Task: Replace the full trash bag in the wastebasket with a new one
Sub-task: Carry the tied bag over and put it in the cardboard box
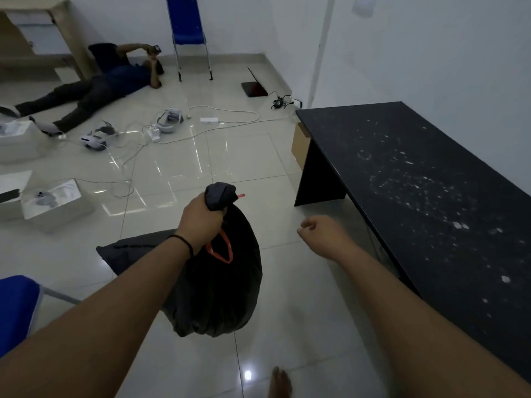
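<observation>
A full black trash bag [224, 288] with an orange drawstring hangs in the air above the tiled floor. My left hand [201, 218] grips its gathered neck, and the bunched top sticks out above my fist. My right hand [321, 234] hovers to the right of the bag, fingers loosely curled, holding nothing. A flat dark sheet [135, 251], possibly another bag, lies on the floor behind my left forearm. No wastebasket is in view.
A black speckled table [431, 179] runs along the right wall. A person [94, 90] lies on the floor at the far left, near headsets, cables [161, 139] and white boxes [54, 202]. A blue chair [188, 33] stands at the back. My bare foot [280, 383] shows below.
</observation>
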The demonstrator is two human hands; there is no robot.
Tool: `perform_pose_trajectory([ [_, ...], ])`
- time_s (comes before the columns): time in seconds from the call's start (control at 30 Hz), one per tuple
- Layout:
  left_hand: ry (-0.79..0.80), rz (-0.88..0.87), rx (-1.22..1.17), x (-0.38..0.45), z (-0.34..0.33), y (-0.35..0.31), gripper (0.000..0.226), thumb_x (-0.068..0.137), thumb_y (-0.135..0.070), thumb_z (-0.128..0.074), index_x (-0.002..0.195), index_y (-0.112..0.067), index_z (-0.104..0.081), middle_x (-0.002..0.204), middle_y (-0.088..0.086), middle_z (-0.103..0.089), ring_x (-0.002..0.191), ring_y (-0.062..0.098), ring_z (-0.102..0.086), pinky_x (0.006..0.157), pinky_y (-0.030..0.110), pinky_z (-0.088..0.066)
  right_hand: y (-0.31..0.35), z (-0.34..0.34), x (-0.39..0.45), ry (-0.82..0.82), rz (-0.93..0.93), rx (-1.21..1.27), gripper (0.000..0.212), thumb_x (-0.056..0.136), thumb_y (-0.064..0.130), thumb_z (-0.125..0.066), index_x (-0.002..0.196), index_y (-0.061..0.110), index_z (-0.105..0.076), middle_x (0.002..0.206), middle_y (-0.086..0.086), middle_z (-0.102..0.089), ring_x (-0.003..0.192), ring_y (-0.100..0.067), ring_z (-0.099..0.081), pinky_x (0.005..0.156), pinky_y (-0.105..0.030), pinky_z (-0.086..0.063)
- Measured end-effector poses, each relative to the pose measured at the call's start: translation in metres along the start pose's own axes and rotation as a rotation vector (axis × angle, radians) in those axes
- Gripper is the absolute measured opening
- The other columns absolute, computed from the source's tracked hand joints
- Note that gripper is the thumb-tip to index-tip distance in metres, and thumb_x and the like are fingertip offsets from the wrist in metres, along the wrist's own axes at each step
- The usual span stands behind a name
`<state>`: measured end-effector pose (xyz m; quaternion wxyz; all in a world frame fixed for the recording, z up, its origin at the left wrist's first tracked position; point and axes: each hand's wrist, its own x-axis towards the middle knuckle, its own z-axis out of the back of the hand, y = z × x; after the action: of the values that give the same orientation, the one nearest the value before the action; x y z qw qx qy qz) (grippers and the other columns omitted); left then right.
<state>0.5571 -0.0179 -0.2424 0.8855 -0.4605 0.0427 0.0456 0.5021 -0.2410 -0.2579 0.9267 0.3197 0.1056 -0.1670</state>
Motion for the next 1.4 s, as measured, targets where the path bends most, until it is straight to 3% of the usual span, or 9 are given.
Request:
perform_pose_trajectory([
  [0.27, -0.035, 0.03, 0.058, 0.133, -0.011, -0.032, 0.007, 0.09, -0.015, -0.054, 0.095, -0.012, -0.05, 0.093, 0.011, -0.056, 0.086, 0.025, -0.051, 0.075, 0.03, -0.038, 0.038, 0.036, 0.148, 0.072, 0.023, 0.02, 0.036, 0.09, 0.031, -0.053, 0.121, 0.014, -0.06, 0.123, -0.004, -0.061, 0.11, -0.02, -0.057, 0.09, -0.028, -0.045],
  [0.43, -0.057, 0.022, 0.028, 0.231, -0.019, -0.042, 0.02, 0.088, -0.018, -0.056, 0.107, -0.009, -0.056, 0.097, 0.007, -0.057, 0.089, 0.023, -0.051, 0.078, 0.029, -0.037, 0.066, 0.044, 0.241, 0.086, 0.026, 0.022, 0.036, 0.091, 0.031, -0.052, 0.122, 0.014, -0.059, 0.125, -0.004, -0.06, 0.112, -0.02, -0.056, 0.092, -0.029, -0.046],
  [0.7, 0.039, -0.023, 0.019, 0.411, -0.032, -0.075, 0.021, 0.088, -0.019, -0.058, 0.106, -0.01, -0.057, 0.095, 0.005, -0.058, 0.088, 0.022, -0.053, 0.076, 0.028, -0.038, 0.122, 0.063, 0.398, 0.061, -0.044, 0.08, 0.038, 0.09, 0.033, -0.051, 0.123, 0.015, -0.058, 0.123, -0.005, -0.061, 0.103, -0.022, -0.062, 0.09, -0.034, -0.051],
  [1.0, 0.071, -0.126, 0.125, 0.594, -0.053, -0.132, 0.018, 0.09, -0.021, -0.057, 0.103, -0.01, -0.055, 0.092, 0.005, -0.054, 0.083, 0.019, -0.048, 0.073, 0.027, -0.034, 0.176, 0.11, 0.554, -0.045, -0.008, 0.075, 0.036, 0.094, 0.027, -0.048, 0.125, 0.012, -0.057, 0.124, -0.006, -0.06, 0.112, -0.02, -0.056, 0.093, -0.029, -0.043],
  [1.2, 0.038, -0.181, 0.184, 0.719, -0.082, -0.171, 0.025, 0.089, -0.018, -0.056, 0.11, -0.005, -0.056, 0.102, 0.013, -0.062, 0.086, 0.022, -0.05, 0.074, 0.026, -0.033, 0.19, 0.147, 0.677, -0.093, 0.021, 0.12, 0.034, 0.094, 0.026, -0.048, 0.123, 0.011, -0.058, 0.121, -0.006, -0.061, 0.107, -0.018, -0.056, 0.084, -0.024, -0.042],
  [1.33, 0.055, -0.205, 0.214, 0.795, -0.102, -0.203, 0.027, 0.09, -0.017, -0.055, 0.114, -0.005, -0.056, 0.11, 0.017, -0.063, 0.101, 0.032, -0.056, 0.076, 0.025, -0.032, 0.19, 0.177, 0.75, -0.064, -0.028, 0.125, 0.034, 0.094, 0.026, -0.048, 0.124, 0.011, -0.058, 0.117, -0.007, -0.063, 0.096, -0.016, -0.057, 0.081, -0.025, -0.045],
  [1.4, 0.063, -0.211, 0.216, 0.831, -0.112, -0.219, 0.027, 0.089, -0.017, -0.056, 0.114, -0.005, -0.056, 0.111, 0.017, -0.063, 0.104, 0.033, -0.056, 0.077, 0.025, -0.032, 0.187, 0.191, 0.782, -0.062, -0.059, 0.128, 0.034, 0.095, 0.025, -0.048, 0.125, 0.011, -0.058, 0.119, -0.007, -0.063, 0.1, -0.016, -0.057, 0.08, -0.021, -0.041],
])
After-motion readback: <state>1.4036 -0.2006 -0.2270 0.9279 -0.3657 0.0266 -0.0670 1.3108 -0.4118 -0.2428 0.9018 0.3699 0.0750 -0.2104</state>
